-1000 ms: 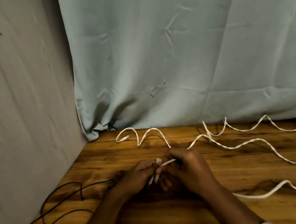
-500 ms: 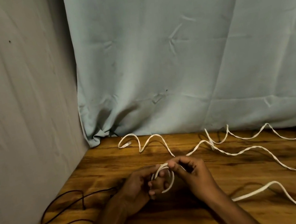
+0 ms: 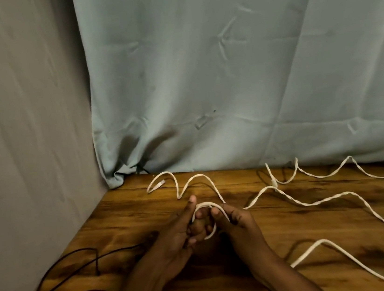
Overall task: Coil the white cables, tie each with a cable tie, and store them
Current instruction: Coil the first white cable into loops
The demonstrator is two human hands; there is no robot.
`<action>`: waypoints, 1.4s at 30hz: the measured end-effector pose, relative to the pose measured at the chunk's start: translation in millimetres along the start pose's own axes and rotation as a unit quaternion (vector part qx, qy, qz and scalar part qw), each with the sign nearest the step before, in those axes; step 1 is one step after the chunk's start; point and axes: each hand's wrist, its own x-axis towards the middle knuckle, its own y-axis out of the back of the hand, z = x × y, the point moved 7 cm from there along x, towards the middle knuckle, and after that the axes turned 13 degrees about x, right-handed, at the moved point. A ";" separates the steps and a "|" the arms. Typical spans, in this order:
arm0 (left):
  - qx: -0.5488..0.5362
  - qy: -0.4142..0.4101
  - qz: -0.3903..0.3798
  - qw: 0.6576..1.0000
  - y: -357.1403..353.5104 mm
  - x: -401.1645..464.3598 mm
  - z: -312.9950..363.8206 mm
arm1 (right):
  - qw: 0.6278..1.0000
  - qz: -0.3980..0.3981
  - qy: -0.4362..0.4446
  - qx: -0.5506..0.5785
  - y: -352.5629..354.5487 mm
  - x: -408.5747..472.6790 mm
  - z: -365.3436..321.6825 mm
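A long white cable (image 3: 315, 202) snakes in loose waves across the wooden table (image 3: 122, 218), from a plug end at the back left to the right edge of the view. A small loop of it sits between my hands at the table's middle. My left hand (image 3: 180, 232) holds the loop with the thumb raised and the fingers curled through it. My right hand (image 3: 237, 222) pinches the cable on the loop's right side. A second white strand (image 3: 347, 259) runs off to the lower right. No cable tie is visible.
A thin black cable (image 3: 63, 272) lies in loops on the table's left front. A grey wall (image 3: 15, 144) stands close on the left, and a pale blue curtain (image 3: 226, 79) hangs along the table's back edge.
The cable end held between both hands has been bent round into a small loop over my left fingers. My left thumb has lifted. The view has tilted slightly.
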 end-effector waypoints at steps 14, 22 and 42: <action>0.111 -0.027 0.027 0.993 -3.7 -6.3 6.8 | 0.995 0.002 0.015 -0.098 -3.1 -6.9 -2.3; 0.108 -0.043 0.055 0.992 -1.2 -6.7 7.8 | 0.991 -0.001 0.032 -0.128 -2.0 -4.7 -3.2; 0.031 -0.044 0.010 0.998 -9.6 -11.1 8.5 | 0.977 -0.009 0.087 -0.194 -1.2 -10.9 -16.8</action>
